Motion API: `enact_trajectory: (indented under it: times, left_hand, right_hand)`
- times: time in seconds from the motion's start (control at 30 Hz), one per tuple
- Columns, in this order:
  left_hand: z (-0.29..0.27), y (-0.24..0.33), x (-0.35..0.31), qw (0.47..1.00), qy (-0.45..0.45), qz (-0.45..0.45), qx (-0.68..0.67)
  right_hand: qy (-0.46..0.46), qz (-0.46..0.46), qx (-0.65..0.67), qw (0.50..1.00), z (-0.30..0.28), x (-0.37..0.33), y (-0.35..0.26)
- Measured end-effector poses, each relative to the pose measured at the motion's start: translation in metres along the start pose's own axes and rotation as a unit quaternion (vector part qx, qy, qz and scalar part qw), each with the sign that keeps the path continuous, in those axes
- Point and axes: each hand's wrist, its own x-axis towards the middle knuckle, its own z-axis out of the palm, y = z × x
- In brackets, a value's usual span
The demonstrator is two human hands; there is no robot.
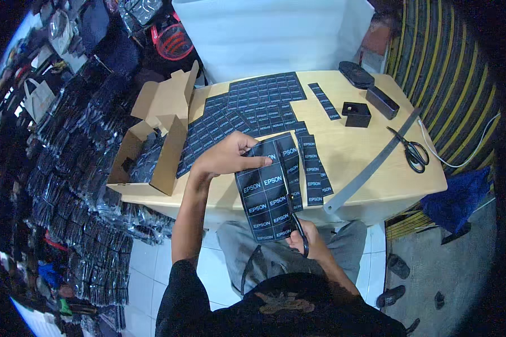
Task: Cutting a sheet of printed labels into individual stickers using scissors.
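My left hand (230, 155) pinches the top of a black sheet of printed labels (258, 209) between thumb and fingers, holding it up over the table's front edge. In my right hand (314, 242) is a pair of black-handled scissors (301, 235). Its blades point away from me and run lengthwise along the sheet, near its right side. A narrow part of the label sheet lies just right of the blades; whether it is fully separate I cannot tell. Beside it, cut label strips (314, 171) rest overlapping on the wooden table (230, 194).
More label sheets (267, 92) cover the table's middle and back. An opened cardboard box (173, 160) stands at left. Toward the right lie a single strip (324, 101), a long metal ruler (371, 166), second scissors (415, 157), a small black box (356, 115) and a black case (383, 102).
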Motion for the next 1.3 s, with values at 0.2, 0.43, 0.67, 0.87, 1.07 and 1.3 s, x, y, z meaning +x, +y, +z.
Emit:
enact_trajectory:
  times: [0.2,0.43,0.67,0.87,1.07,1.3]
  left_hand:
    - [-0.008,0.011,-0.002,1.000,-0.004,-0.012,-0.027]
    - [-0.023,0.013,-0.007,0.999,-0.017,-0.011,0.045]
    - [-0.021,0.022,-0.008,0.999,-0.012,0.016,0.031]
    - [-0.030,0.016,-0.002,0.999,0.016,0.013,0.044]
    - [-0.042,0.028,0.003,0.999,-0.007,-0.017,0.042]
    - [-0.052,0.019,0.011,0.998,0.021,0.036,0.050]
  right_hand:
    - [-0.002,-0.012,-0.015,1.000,0.000,0.006,-0.004]
    - [-0.002,-0.077,-0.047,0.996,0.004,0.018,-0.020]
    - [0.012,-0.076,-0.084,0.994,0.005,0.029,-0.029]
    - [0.026,-0.049,-0.005,0.998,0.015,0.038,-0.045]
    - [0.026,-0.047,-0.035,0.998,0.007,0.050,-0.024]
    - [0.017,-0.048,-0.018,0.999,0.007,0.065,-0.030]
